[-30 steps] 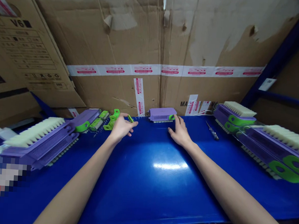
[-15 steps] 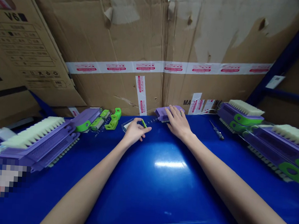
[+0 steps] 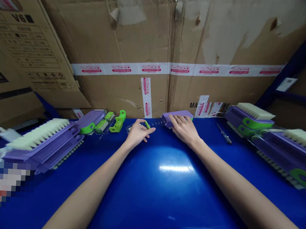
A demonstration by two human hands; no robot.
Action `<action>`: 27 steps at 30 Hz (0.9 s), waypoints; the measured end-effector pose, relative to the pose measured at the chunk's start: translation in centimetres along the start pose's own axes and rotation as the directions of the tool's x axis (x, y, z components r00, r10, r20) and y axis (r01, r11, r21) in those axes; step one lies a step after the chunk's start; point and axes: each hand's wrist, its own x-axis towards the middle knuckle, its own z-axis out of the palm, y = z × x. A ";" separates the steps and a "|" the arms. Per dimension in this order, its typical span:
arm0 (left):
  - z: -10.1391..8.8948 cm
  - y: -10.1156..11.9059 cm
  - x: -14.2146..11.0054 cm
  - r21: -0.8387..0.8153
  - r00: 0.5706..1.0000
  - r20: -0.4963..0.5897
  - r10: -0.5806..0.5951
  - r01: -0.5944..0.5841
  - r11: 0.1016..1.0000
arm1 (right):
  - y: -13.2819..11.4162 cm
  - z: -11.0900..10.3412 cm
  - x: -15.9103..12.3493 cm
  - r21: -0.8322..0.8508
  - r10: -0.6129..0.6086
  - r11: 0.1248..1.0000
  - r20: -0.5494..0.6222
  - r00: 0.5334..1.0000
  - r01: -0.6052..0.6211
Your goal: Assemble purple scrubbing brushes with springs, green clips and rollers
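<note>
My right hand (image 3: pixel 184 129) lies over a purple plastic brush body (image 3: pixel 177 114) at the back middle of the blue table (image 3: pixel 163 185), fingers wrapped on its front edge. My left hand (image 3: pixel 138 132) pinches a small green clip (image 3: pixel 147 124) between its fingertips, just left of the brush body. Under that hand sits a small clear tray (image 3: pixel 129 128). A row of tiny metal springs (image 3: pixel 157 122) lies between the two hands.
Loose green parts (image 3: pixel 118 122) and a purple piece (image 3: pixel 91 119) lie at the back left. Stacked purple brushes with white bristles stand at the left (image 3: pixel 43 141) and right (image 3: pixel 277 140). A screwdriver (image 3: pixel 224 134) lies right of my hand. Cardboard boxes (image 3: pixel 157 48) wall the back.
My right hand slid from beside the purple brush body onto its top and grips it. My left hand moved right with the green clip, nearer the brush body.
</note>
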 end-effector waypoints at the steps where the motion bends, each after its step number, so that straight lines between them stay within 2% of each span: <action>1: 0.1 0.1 -0.1 -0.007 0.999 0.041 0.001 -0.001 1.000 | -0.3 -0.4 -0.2 -0.006 -0.007 1.000 -0.003 1.000 0.007; 5: 0.4 0.8 -0.7 -0.043 0.993 0.120 0.008 -0.003 0.999 | -1.5 -2.2 -1.0 0.018 -0.051 0.999 -0.026 0.998 0.052; 8: 0.3 1.1 -0.9 -0.074 0.986 0.166 0.009 0.003 0.997 | -2.0 -3.1 -1.5 0.163 -0.093 0.981 -0.068 0.993 0.103; 10: 0.1 1.2 -1.0 -0.094 0.980 0.197 0.010 0.009 0.996 | -1.7 -3.1 -1.8 0.292 0.003 0.956 -0.125 0.992 0.034; 12: 0.0 1.3 -1.0 -0.117 0.975 0.221 -0.001 0.028 0.993 | -0.8 -2.7 -2.0 0.412 0.184 0.905 -0.160 0.970 -0.104; 14: 0.0 1.4 -1.0 -0.142 0.971 0.239 -0.023 0.058 0.988 | 0.2 -1.9 -2.2 0.513 0.328 0.833 -0.154 0.932 -0.208; 16: 0.2 1.5 -1.1 -0.168 0.970 0.241 -0.041 0.083 0.982 | 1.0 -1.0 -2.5 0.597 0.405 0.752 -0.083 0.911 -0.280; 19: 0.4 1.6 -1.0 -0.194 0.970 0.239 -0.053 0.101 0.976 | 1.7 -0.2 -2.8 0.634 0.419 0.714 -0.047 0.907 -0.297; 23: 0.6 1.8 -1.0 -0.220 0.963 0.258 -0.080 0.139 0.965 | 1.6 -0.5 -2.9 0.619 0.373 0.748 -0.095 0.923 -0.239; 27: 0.6 2.1 -1.2 -0.235 0.961 0.259 -0.097 0.160 0.959 | 1.6 -1.0 -2.9 0.602 0.284 0.777 -0.074 0.956 -0.184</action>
